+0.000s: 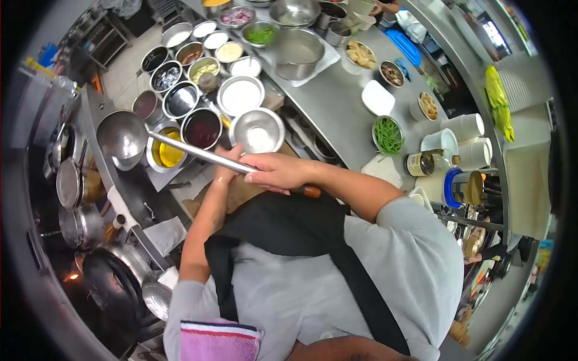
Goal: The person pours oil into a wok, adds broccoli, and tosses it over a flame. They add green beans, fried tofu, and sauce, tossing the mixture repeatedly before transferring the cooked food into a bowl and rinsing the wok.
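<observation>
My right hand (pixel 274 169) is wrapped around the long steel handle of a ladle (pixel 195 152), whose wooden end sticks out below the palm. The ladle's round bowl reaches far left, overlapping the edge of a container of yellow oil (pixel 171 155). My left hand (pixel 226 165) is behind the handle, with its fingers mostly hidden and a fingertip showing near a steel bowl (pixel 257 131). Beside that bowl are a pot of dark red liquid (pixel 201 128) and a pot of white contents (pixel 241 95).
Several seasoning containers (pixel 180 99) crowd the area ahead. A steel counter (pixel 337 108) on the right holds green beans (pixel 387 135), a large pot (pixel 295 53) and a sauce jar (pixel 419 164). Stove pans (pixel 111 283) are at left, with a small flame. Another person's arm (pixel 386 7) shows at top right.
</observation>
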Tool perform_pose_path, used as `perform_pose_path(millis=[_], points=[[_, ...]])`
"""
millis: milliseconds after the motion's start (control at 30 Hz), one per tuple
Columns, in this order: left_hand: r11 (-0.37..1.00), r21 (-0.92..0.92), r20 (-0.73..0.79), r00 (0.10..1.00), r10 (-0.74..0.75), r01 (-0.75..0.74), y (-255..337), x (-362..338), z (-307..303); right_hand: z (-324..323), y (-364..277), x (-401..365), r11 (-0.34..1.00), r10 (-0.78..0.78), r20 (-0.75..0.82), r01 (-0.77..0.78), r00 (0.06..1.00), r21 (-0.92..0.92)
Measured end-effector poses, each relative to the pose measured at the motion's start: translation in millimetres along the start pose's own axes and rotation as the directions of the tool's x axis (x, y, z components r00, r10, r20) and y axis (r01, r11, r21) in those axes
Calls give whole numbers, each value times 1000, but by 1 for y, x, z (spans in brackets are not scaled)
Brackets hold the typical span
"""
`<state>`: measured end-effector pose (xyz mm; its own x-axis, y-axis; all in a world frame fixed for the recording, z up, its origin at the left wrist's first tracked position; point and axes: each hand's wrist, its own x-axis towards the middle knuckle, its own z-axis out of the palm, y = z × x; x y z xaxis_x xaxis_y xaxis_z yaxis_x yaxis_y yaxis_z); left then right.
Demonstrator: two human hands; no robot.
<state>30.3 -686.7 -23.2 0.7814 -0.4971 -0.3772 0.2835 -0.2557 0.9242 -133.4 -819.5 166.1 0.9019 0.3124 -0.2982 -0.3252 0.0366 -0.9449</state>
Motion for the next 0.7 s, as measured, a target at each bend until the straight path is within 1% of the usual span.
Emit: perform_pose_path(millis=[33, 67, 100, 133, 167, 200, 233, 267, 300, 333, 367, 400, 433, 467, 500, 533, 567, 600, 633, 667, 700], points=[[975, 212, 23, 997, 67, -70, 8, 15, 37, -2, 2, -13, 1000, 2, -13, -2, 1000, -3], [993, 110, 90, 996, 27, -37, 28, 11, 71, -6, 4, -27, 982, -41, -103, 21, 994, -189], [1000, 10, 154, 988, -6, 4, 48, 6, 101, -9, 6, -37, 929, -101, -176, 29, 979, -370], [999, -33, 194, 981, 5, 2, 46, 13, 127, -13, 41, -38, 756, -441, -225, 224, 869, -615], [997, -73, 220, 975, 14, 2, 43, 21, 144, -12, 34, -49, 819, -341, -300, 125, 891, -560], [1000, 12, 330, 944, 17, -23, 51, 25, 153, -11, 27, -58, 868, -234, -356, 29, 905, -496], [987, -128, 336, 941, -47, 95, 23, 51, 175, -14, 37, -61, 852, -287, -376, 56, 881, -520], [991, -104, 313, 949, -46, 82, 12, 60, 189, -15, 38, -65, 861, -242, -420, -6, 875, -509], [990, -38, 314, 942, -118, 136, 38, 49, 192, -16, 33, -66, 858, -157, -447, -103, 881, -504], [985, -26, 340, 928, -150, 169, 43, 49, 194, -21, 34, -63, 850, -109, -449, -151, 887, -505], [993, -4, 395, 913, -104, 115, 52, 40, 185, -25, 35, -60, 838, -58, -453, -203, 890, -506], [986, 166, 372, 927, -53, -10, 19, 57, 189, -31, 44, -54, 821, -95, -442, -181, 892, -542], [933, 335, 359, 933, 1, -130, -23, 79, 190, -38, 51, -46, 800, -137, -430, -156, 892, -579], [913, 363, 466, 885, -6, -185, -46, 88, 180, -39, 32, -40, 803, 71, -439, -313, 896, -507], [891, 383, 568, 823, -20, -243, -60, 91, 167, -40, 36, -34, 799, 72, -414, -301, 908, -521], [895, 382, 547, 837, -17, -231, -57, 82, 146, -43, 47, -28, 781, 2, -417, -262, 909, -567], [884, 424, 563, 822, -85, -199, -50, 62, 118, -47, 57, -22, 759, -71, -418, -222, 906, -612], [869, 465, 578, 801, -152, -171, -49, 45, 91, -51, 67, -17, 760, -177, -372, -114, 911, -640], [804, 563, 407, 911, -68, -192, -59, 28, 66, -52, 64, -15, 757, -178, -355, -103, 918, -645], [730, 658, 228, 973, 36, -182, -71, 11, 42, -51, 59, -14, 761, -114, -368, -157, 923, -630], [822, 569, 190, 976, -102, -25, -53, -9, 18, -51, 56, -14, 760, -50, -382, -213, 923, -614]])
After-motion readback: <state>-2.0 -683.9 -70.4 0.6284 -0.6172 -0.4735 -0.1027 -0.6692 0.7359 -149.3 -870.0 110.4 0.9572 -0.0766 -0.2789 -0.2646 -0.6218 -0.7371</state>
